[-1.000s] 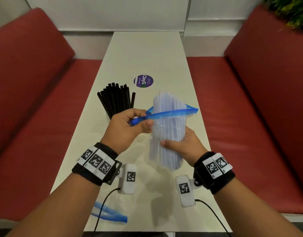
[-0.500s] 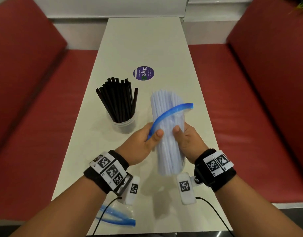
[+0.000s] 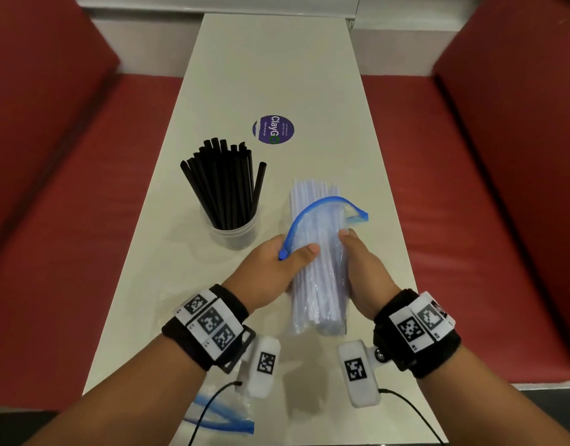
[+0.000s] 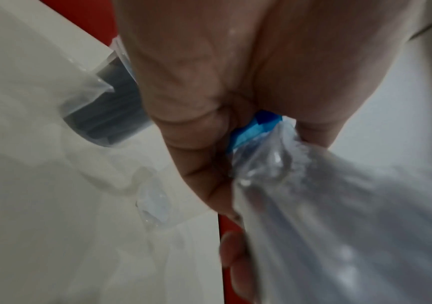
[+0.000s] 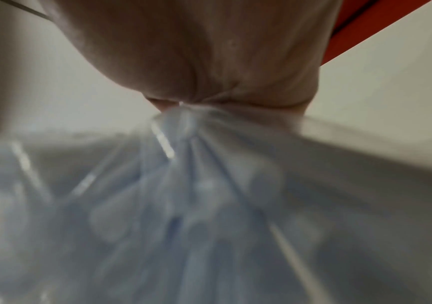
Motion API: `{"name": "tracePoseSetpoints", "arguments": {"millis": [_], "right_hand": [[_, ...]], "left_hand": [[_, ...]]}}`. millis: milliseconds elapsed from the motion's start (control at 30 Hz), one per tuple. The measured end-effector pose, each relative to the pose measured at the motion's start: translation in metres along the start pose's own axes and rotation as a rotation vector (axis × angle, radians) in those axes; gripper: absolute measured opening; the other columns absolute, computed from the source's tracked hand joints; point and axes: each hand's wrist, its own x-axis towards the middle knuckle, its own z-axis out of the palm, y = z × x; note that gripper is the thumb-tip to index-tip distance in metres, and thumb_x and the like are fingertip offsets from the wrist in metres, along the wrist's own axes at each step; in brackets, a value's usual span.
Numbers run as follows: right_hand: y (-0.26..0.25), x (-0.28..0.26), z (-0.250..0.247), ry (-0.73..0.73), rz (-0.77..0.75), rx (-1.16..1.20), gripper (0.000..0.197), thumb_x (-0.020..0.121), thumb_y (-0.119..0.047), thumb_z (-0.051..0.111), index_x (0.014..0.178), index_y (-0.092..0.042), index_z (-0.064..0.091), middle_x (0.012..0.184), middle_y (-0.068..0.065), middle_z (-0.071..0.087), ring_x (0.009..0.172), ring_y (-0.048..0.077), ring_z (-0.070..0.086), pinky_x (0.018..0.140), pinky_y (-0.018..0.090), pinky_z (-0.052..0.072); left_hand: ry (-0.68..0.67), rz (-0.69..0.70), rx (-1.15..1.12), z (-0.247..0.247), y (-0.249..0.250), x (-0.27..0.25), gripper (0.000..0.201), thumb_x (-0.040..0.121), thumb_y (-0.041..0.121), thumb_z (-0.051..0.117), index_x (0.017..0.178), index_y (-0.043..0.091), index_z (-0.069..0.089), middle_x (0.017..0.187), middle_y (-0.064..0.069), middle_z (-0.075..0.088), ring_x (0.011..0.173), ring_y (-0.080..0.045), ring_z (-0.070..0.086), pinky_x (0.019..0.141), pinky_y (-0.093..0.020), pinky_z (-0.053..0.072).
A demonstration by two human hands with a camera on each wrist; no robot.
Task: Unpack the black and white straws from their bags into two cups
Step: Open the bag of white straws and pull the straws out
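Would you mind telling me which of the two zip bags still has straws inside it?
The bag held upright between both hands, still full of white straws. The other bag lies flat and empty at the table's near edge.

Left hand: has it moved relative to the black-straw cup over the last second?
Yes. The left hand covered the cup before; now it sits nearer the person and right of the cup, pinching the blue zip.
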Motion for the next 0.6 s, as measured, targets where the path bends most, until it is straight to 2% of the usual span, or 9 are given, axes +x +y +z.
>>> {"name": "tracePoseSetpoints", "arguments": {"millis": [100, 200, 267, 333, 400, 500, 533, 567, 600], "right_hand": [[-0.008, -0.002, -0.008, -0.020, -0.007, -0.099, 0.034, 0.097, -0.037, 0.040, 0.122, -0.027, 0.060, 0.121, 0.009, 0.072, 0.109, 0.030, 0.070, 0.096, 0.059, 0.053], [-0.013, -0.003, -0.013, -0.031, -0.054, -0.255, 0.031, 0.095, -0.041, 0.044, 0.115, -0.026, 0.062, 0.115, 0.010, 0.073, 0.103, 0.034, 0.072, 0.087, 0.067, 0.053], [-0.016, -0.002, -0.013, -0.016, -0.051, -0.267, 0.033, 0.097, -0.043, 0.048, 0.114, -0.020, 0.062, 0.114, 0.014, 0.073, 0.101, 0.039, 0.071, 0.081, 0.066, 0.056], [-0.019, 0.001, -0.015, 0.005, -0.039, -0.247, 0.039, 0.098, -0.043, 0.051, 0.114, -0.008, 0.060, 0.107, 0.020, 0.072, 0.088, 0.045, 0.070, 0.060, 0.045, 0.060], [-0.021, 0.003, -0.020, 0.000, -0.023, -0.239, 0.046, 0.098, -0.043, 0.054, 0.112, 0.001, 0.057, 0.096, 0.020, 0.068, 0.072, 0.035, 0.063, 0.046, 0.027, 0.049], [-0.026, 0.002, -0.025, -0.017, 0.008, -0.272, 0.046, 0.099, -0.043, 0.053, 0.103, 0.002, 0.062, 0.081, 0.016, 0.068, 0.052, 0.025, 0.063, 0.042, 0.024, 0.045], [-0.027, 0.002, -0.027, -0.027, 0.015, -0.294, 0.048, 0.099, -0.043, 0.052, 0.102, 0.003, 0.063, 0.076, 0.016, 0.066, 0.045, 0.022, 0.060, 0.040, 0.023, 0.043], [-0.029, 0.002, -0.028, -0.040, 0.025, -0.310, 0.051, 0.099, -0.045, 0.051, 0.103, 0.005, 0.063, 0.071, 0.015, 0.063, 0.040, 0.021, 0.056, 0.039, 0.022, 0.040], [-0.031, 0.002, -0.028, -0.048, 0.040, -0.323, 0.053, 0.099, -0.046, 0.051, 0.103, 0.006, 0.063, 0.066, 0.014, 0.061, 0.037, 0.020, 0.052, 0.038, 0.021, 0.037]], "left_hand": [[-0.042, -0.105, -0.069, -0.006, 0.008, 0.005, 0.049, 0.088, 0.052, 0.066, 0.111, 0.009, 0.070, 0.108, -0.016, 0.076, 0.101, -0.039, 0.072, 0.090, -0.056, 0.057], [-0.069, -0.177, -0.151, -0.009, 0.013, 0.007, 0.042, 0.094, 0.043, 0.061, 0.111, 0.007, 0.071, 0.104, -0.013, 0.078, 0.088, -0.026, 0.075, 0.070, -0.040, 0.062], [-0.080, -0.204, -0.194, -0.009, 0.015, 0.008, 0.044, 0.095, 0.044, 0.060, 0.113, 0.006, 0.070, 0.101, -0.010, 0.078, 0.084, -0.022, 0.075, 0.064, -0.033, 0.059], [-0.090, -0.229, -0.245, -0.009, 0.017, 0.006, 0.050, 0.092, 0.048, 0.062, 0.117, 0.005, 0.071, 0.109, -0.013, 0.077, 0.098, -0.030, 0.074, 0.080, -0.043, 0.060], [-0.109, -0.252, -0.308, -0.008, 0.017, 0.006, 0.059, 0.085, 0.052, 0.066, 0.121, 0.005, 0.069, 0.122, -0.018, 0.072, 0.117, -0.038, 0.066, 0.106, -0.056, 0.047], [-0.126, -0.295, -0.361, -0.008, 0.020, 0.008, 0.060, 0.086, 0.050, 0.065, 0.126, 0.007, 0.067, 0.128, -0.017, 0.069, 0.124, -0.036, 0.063, 0.113, -0.054, 0.041], [-0.127, -0.316, -0.366, -0.007, 0.022, 0.009, 0.057, 0.088, 0.049, 0.063, 0.127, 0.008, 0.067, 0.126, -0.015, 0.070, 0.118, -0.033, 0.066, 0.108, -0.048, 0.048], [-0.129, -0.335, -0.374, -0.006, 0.025, 0.010, 0.052, 0.092, 0.048, 0.060, 0.126, 0.008, 0.067, 0.118, -0.013, 0.074, 0.105, -0.027, 0.073, 0.093, -0.039, 0.058], [-0.138, -0.349, -0.388, -0.005, 0.029, 0.010, 0.046, 0.096, 0.045, 0.057, 0.121, 0.008, 0.069, 0.101, -0.009, 0.077, 0.084, -0.019, 0.076, 0.071, -0.027, 0.061]]}}
